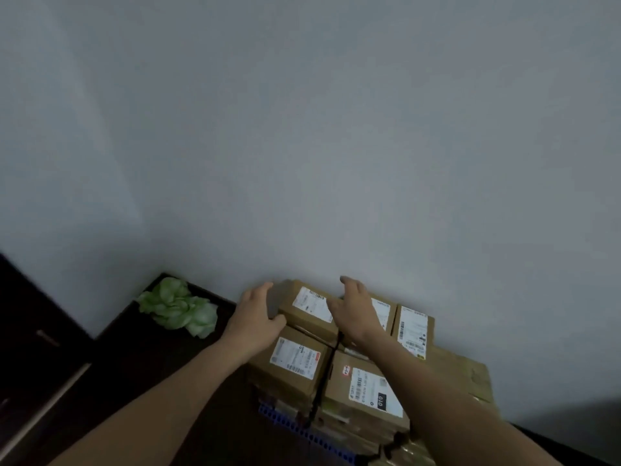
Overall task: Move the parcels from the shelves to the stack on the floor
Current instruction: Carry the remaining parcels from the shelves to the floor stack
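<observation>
A stack of brown cardboard parcels [363, 385] with white labels stands on the floor against the grey wall. A small parcel [311, 311] lies on top at the back left of the stack. My left hand [253, 314] is at that parcel's left side, thumb touching its near corner, fingers relaxed. My right hand [356, 309] rests with straight fingers over its right edge and the neighbouring parcel [383, 312]. Another labelled parcel [413, 327] stands to the right, by the wall.
A blue plastic pallet [295, 428] shows under the stack. A crumpled green bag [178, 307] lies on the dark floor in the corner to the left. Dark furniture [30, 331] stands at the far left. The shelves are out of view.
</observation>
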